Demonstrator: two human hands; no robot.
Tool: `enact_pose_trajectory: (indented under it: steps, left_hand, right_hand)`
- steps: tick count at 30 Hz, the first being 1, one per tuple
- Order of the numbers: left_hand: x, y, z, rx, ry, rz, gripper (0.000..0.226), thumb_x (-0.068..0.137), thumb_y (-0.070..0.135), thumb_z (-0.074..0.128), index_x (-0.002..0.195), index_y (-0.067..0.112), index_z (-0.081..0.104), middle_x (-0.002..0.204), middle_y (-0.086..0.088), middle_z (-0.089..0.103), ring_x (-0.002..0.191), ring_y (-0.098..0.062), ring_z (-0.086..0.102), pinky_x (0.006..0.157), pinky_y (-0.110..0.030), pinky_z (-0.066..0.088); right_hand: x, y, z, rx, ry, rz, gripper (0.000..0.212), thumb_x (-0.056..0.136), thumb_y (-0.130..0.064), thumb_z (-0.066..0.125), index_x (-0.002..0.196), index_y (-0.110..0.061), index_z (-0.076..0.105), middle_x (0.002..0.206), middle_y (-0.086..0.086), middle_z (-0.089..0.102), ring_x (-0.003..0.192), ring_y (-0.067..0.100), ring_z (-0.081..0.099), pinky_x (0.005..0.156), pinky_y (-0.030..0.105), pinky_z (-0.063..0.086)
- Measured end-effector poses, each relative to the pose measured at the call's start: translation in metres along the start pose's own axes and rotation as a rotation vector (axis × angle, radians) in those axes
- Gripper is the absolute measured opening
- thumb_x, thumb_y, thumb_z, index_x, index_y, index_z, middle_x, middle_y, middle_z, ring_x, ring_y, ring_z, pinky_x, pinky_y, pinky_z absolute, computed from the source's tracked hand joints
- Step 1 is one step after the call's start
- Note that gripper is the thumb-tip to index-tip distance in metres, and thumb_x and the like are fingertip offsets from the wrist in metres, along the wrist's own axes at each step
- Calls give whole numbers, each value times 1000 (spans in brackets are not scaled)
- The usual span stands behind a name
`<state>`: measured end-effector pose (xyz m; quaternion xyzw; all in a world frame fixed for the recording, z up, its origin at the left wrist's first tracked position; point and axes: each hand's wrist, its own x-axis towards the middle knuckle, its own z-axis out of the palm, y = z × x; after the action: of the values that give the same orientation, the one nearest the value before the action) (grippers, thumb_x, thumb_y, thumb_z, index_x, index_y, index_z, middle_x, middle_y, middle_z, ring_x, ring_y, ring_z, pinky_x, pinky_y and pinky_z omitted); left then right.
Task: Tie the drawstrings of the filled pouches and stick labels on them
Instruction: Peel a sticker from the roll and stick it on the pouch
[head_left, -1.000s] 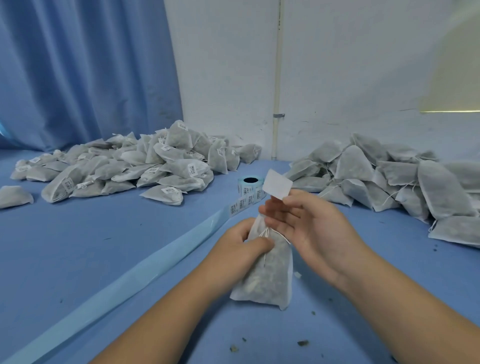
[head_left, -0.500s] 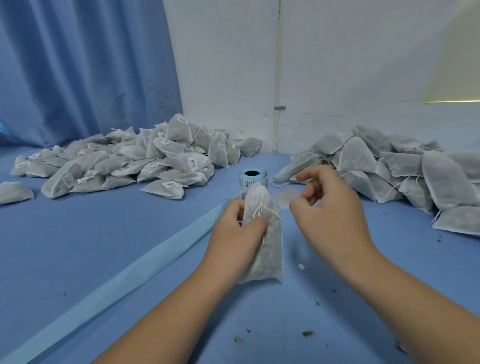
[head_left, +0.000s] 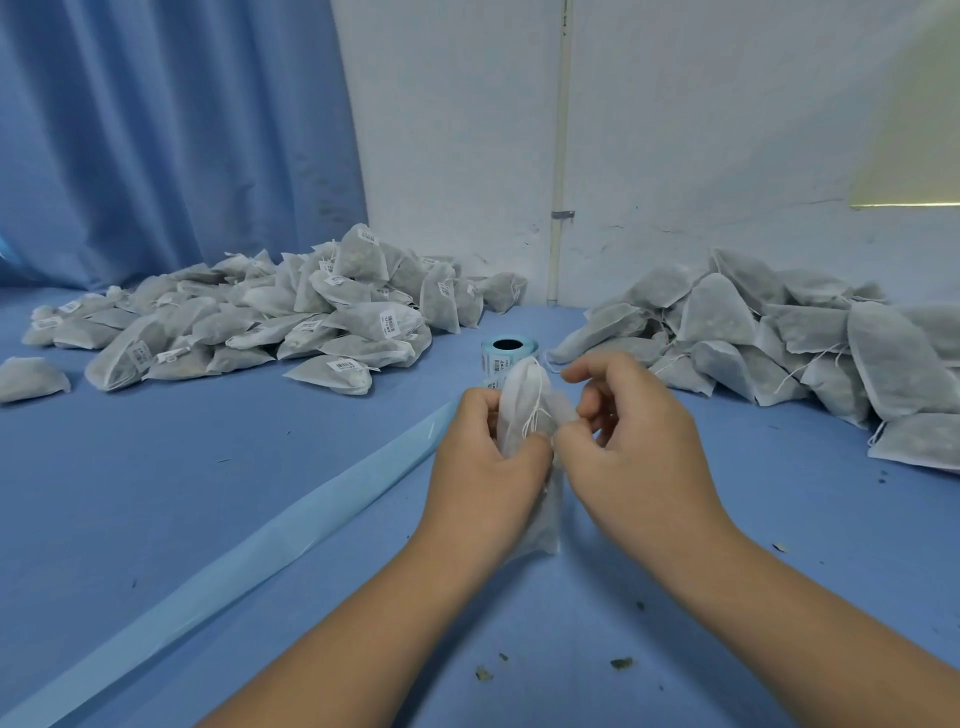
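Held pouch (head_left: 521, 415): translucent white-grey (dark fill shows thru), white drawstring (head_left: 538, 409). Left pile (head_left: 291, 317): grey-white w/ white labels (head_left: 390, 323), black barcodes. Right pile (head_left: 779, 332): plain grey-white. Label roll (head_left: 511, 349) light blue; backing strip (head_left: 260, 551) pale blue; tablecloth (head_left: 156, 467) mid blue; curtain (head_left: 156, 130) blue; wall (head_left: 675, 130) white.

A scuffed white wall (head_left: 701, 130) fills the back, with a thin vertical pipe (head_left: 560, 130) running down it, held by a small bracket (head_left: 562, 214). A pleated blue curtain (head_left: 156, 140) hangs at the left. A yellowish panel (head_left: 919, 130) (its lower edge brightly lit) sits upper right. The desk (head_left: 156, 493) is blue under soft, even light.
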<state>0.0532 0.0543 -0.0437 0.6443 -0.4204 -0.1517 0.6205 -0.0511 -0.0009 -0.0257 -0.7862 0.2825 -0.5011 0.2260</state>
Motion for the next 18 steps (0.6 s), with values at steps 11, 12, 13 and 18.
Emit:
enact_pose_trajectory:
  steps: [11, 12, 13, 18]
  left_hand:
    - [-3, 3, -2, 110, -11, 86, 16, 83, 25, 68, 88, 19, 54, 83, 2, 63, 68, -9, 51, 61, -26, 42]
    - [-2, 3, -2, 114, -12, 85, 16, 83, 24, 68, 88, 19, 54, 83, 1, 63, 67, -8, 51, 60, -25, 41]
    - [-2, 3, -3, 112, -14, 81, 15, 83, 23, 69, 87, 19, 54, 82, 1, 62, 66, -8, 51, 59, -24, 41]
    - [-1, 4, -7, 62, -28, 43, 14, 85, 17, 67, 86, 26, 56, 79, 8, 63, 65, 0, 53, 55, -13, 41]
  right_hand:
    - [1, -2, 1, 71, -146, -8, 43, 78, 2, 63, 95, -36, 54, 79, -12, 61, 75, 2, 55, 68, 11, 42]
    - [0, -3, 0, 84, -170, -9, 46, 76, 3, 61, 95, -38, 54, 79, -13, 62, 77, 1, 56, 68, 12, 43]
    - [0, -3, -2, 103, -194, -6, 48, 76, 4, 60, 96, -39, 55, 80, -14, 63, 80, 1, 57, 70, 13, 43]
    - [0, -2, -8, 143, -265, 16, 46, 78, -2, 59, 111, -34, 60, 88, -19, 68, 92, 1, 60, 80, 17, 45]
